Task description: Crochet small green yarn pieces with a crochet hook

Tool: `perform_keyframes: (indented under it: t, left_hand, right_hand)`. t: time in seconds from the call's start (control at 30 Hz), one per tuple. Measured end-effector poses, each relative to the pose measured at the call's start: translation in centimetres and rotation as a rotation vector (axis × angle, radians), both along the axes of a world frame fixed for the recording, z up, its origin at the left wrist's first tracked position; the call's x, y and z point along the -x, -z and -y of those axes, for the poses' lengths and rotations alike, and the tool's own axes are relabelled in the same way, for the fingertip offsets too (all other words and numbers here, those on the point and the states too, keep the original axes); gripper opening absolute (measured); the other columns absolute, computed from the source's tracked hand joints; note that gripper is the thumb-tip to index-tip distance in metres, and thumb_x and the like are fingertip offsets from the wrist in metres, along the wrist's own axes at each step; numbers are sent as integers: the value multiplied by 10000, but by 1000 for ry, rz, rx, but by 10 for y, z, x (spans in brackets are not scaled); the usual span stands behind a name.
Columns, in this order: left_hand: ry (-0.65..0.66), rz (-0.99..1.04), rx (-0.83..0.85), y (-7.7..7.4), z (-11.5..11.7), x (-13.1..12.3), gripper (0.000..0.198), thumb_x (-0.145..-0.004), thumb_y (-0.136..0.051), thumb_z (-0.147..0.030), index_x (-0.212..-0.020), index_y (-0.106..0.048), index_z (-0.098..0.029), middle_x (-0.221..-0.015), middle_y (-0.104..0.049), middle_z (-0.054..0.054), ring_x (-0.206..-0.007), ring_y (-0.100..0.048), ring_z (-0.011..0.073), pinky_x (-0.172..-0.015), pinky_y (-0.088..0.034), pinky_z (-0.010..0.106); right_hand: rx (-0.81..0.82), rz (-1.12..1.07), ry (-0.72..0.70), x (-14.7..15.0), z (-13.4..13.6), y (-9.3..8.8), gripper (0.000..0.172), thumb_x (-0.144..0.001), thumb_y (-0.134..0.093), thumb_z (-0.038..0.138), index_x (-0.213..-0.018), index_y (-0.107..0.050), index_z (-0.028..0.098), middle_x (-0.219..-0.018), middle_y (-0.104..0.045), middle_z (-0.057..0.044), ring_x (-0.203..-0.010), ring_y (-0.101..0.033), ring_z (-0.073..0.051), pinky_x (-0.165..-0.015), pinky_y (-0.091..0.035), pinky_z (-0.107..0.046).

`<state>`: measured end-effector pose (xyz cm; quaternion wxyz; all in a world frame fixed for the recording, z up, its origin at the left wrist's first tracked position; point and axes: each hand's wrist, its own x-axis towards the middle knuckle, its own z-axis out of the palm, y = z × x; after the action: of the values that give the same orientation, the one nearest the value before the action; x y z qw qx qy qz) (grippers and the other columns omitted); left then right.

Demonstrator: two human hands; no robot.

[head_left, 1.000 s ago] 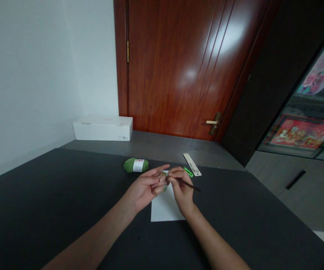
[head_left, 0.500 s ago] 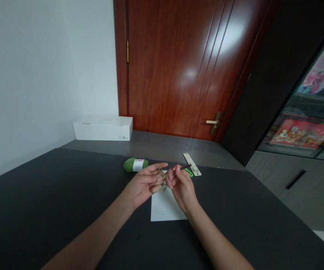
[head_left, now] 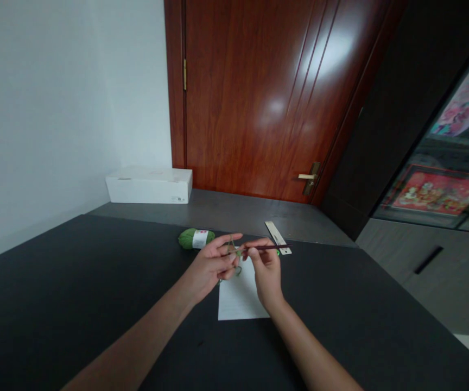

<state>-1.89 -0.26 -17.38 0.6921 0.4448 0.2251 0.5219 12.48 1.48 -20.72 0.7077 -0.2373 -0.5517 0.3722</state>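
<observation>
Between the fingers of the left hand (head_left: 209, 266) and the right hand (head_left: 266, 266), a small worked piece of green yarn (head_left: 239, 253) is held above the paper (head_left: 240, 304). The left thumb pinches the yarn against a finger; the left index finger is extended, spread from the others, with a strand passing over it. The right thumb and fingers pinch the dark handle of the hook (head_left: 272, 247), whose thin shaft points at the left fingertips and reaches the yarn. Whether its tip sits in a loop cannot be told. A loose end hangs just below the left fingertips. Just beyond the left fingers, the labelled ball (head_left: 189, 239) lies on the table (head_left: 116, 293). Beyond the right fingers, the card (head_left: 276, 237) lies aslant.
</observation>
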Motion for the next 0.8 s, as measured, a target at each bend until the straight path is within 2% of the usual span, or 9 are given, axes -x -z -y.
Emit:
perform_keyframes:
  t: [0.17, 0.37, 0.5, 0.57, 0.63, 0.8]
  left_hand:
    - [11, 23, 29, -1, -5, 8, 452, -705, -786, -133, -1145, -688, -99, -735, -591, 63, -551, -409, 81, -455, -167, 227]
    - [31, 11, 39, -2, -7, 14, 433, -693, -774, -126, -1118, -700, -84, -696, -575, 52, -544, -412, 86, -449, -154, 230]
    - [17, 17, 53, -4, -6, 12, 426, -694, -776, -125, -1110, -695, -83, -681, -581, 45, -526, -394, 75, -449, -162, 220]
    - [6, 36, 79, -4, -3, 8, 437, -685, -788, -120, -1109, -693, -77, -676, -581, 39, -523, -389, 67, -451, -181, 212]
    - [-5, 60, 112, -3, 0, 3, 462, -669, -799, -109, -1116, -691, -72, -685, -576, 26, -511, -367, 50, -453, -201, 204]
    - [-87, 109, 153, 1, 4, -6, 488, -617, -822, -96, -1085, -686, -64, -729, -566, 13, -569, -455, 64, -472, -271, 192]
  right_hand:
    - [29, -38, -155, -5, -3, -4, 226, -899, -640, 435, -911, -552, 226, -744, -653, 5, -644, -626, -153, -634, -519, -300]
    - [-111, 97, -139, -14, -1, -15, 159, -929, -610, 377, -892, -546, 236, -801, -702, -20, -653, -645, -168, -633, -531, -320]
    - [-364, 311, 18, -23, 4, -21, 61, -958, -566, 271, -919, -602, 241, -875, -722, -50, -807, -684, -207, -736, -546, -388]
    - [-534, 466, 127, -26, 7, -22, 63, -952, -571, 218, -936, -623, 249, -916, -732, -50, -878, -679, -217, -812, -535, -431]
    - [-651, 608, 220, -27, 9, -21, 94, -935, -592, 174, -958, -637, 252, -946, -729, -48, -892, -664, -210, -813, -530, -420]
    - [-676, 721, 469, -19, 15, -15, 98, -920, -611, 158, -962, -653, 236, -899, -700, -42, -843, -644, -191, -758, -518, -348]
